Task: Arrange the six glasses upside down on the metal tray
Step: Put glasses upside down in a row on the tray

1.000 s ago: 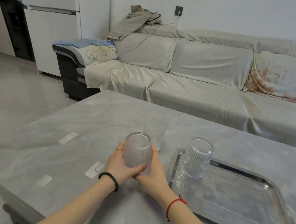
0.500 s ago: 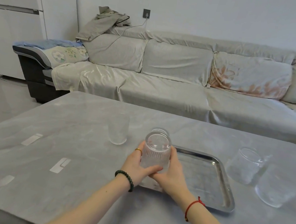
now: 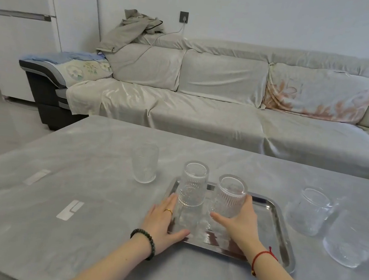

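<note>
**A:** Head view is rough on clear glass. The ribbed glass (image 3: 230, 196) in the right hand (image 3: 239, 222) sits upside down over the metal tray (image 3: 280, 232), but I can't tell if its rim touches the tray or hangs just above it. The fingers wrap its right side, thumb in front.

**B:** Same here. The second upside-down glass (image 3: 193, 183) stands at the tray's back left corner, and its lower half melts into the reflections. The left hand (image 3: 163, 221) lies flat and open at the tray's left edge, thumb on the front rim, holding nothing.

**A:** Only five glasses visible for me: an upright glass (image 3: 144, 162) left of the tray, two glasses (image 3: 309, 210) on the right, and the nearer one (image 3: 348, 241) is blurry.

**B:** Grey marbled table (image 3: 69, 171) with pale tape strips (image 3: 70, 210). Behind it, a covered sofa (image 3: 206, 109), a jacket (image 3: 132, 29) on its back, a wall socket (image 3: 183, 17), and a white fridge (image 3: 18, 24) cut off at the left.
</note>
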`<state>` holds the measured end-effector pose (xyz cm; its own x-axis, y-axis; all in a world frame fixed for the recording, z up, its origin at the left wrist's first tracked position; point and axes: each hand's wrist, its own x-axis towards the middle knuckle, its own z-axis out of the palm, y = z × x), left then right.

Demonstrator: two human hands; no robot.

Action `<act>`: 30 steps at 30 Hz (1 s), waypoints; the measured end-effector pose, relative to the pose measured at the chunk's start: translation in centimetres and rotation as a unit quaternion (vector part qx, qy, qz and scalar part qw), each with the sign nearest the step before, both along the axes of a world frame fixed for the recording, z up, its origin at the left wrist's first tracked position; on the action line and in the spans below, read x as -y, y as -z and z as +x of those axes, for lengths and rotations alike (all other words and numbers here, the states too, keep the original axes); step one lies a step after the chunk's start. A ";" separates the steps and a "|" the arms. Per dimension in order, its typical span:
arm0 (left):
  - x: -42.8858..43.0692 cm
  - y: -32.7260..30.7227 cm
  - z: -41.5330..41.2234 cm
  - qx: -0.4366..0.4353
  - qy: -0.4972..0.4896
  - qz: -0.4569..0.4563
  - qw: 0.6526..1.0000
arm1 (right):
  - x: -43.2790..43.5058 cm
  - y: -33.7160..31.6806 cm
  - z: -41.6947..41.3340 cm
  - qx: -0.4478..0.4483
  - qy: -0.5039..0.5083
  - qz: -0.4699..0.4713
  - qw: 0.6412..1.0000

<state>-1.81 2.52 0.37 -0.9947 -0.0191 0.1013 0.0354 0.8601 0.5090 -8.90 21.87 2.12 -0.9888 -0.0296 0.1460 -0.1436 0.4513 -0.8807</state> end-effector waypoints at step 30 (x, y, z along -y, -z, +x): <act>4.5 0.9 1.6 0.092 0.035 -0.054 0.994 | 2.8 -0.8 2.3 -0.235 0.017 0.066 0.970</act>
